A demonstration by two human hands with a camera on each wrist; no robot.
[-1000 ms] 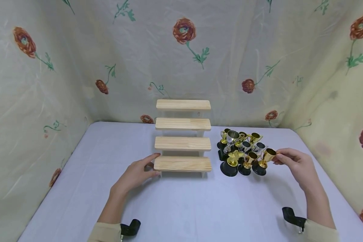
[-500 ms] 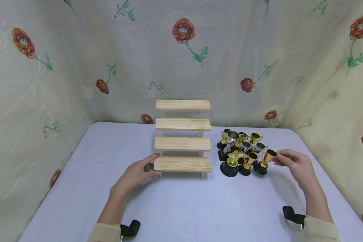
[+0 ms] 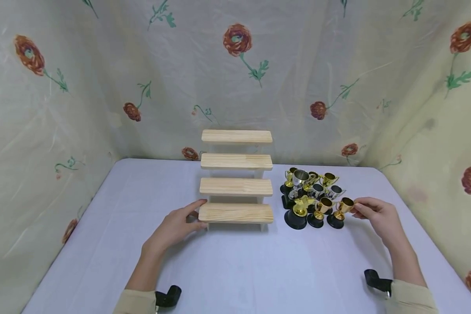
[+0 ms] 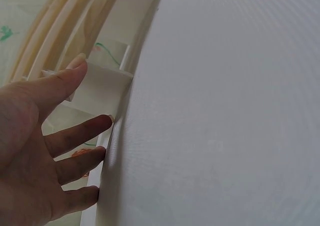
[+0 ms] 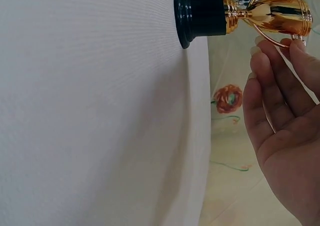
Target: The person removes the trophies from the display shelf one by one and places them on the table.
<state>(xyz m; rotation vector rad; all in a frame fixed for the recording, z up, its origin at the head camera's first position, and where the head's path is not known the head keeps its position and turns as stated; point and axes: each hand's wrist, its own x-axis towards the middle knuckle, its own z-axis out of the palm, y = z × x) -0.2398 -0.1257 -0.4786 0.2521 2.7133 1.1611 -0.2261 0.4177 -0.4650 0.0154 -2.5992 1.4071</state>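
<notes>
My right hand (image 3: 378,216) pinches the side handle of a small gold trophy cup (image 3: 340,212) between thumb and fingertips. The cup stands upright on its round black base (image 5: 200,13), at the front right of a cluster of trophies. Whether that base touches the table cannot be told. My left hand (image 3: 176,224) rests against the left end of the lowest step of a wooden stepped display stand (image 3: 236,213). In the left wrist view, its fingers (image 4: 80,166) are spread and fairly straight, and the thumb lies by the stand's white side support (image 4: 102,83).
Several gold and silver trophies (image 3: 299,178) stand closely packed right of the stand. One gold trophy with a star-like top (image 3: 301,205) stands at their front left. White cloth covers the table (image 3: 235,270); floral curtains (image 3: 172,78) enclose its back and sides.
The right hand and its gold trophy cup have shifted only a little, first slightly rightward, then back left and a bit nearer. The left hand has stayed at the stand.
</notes>
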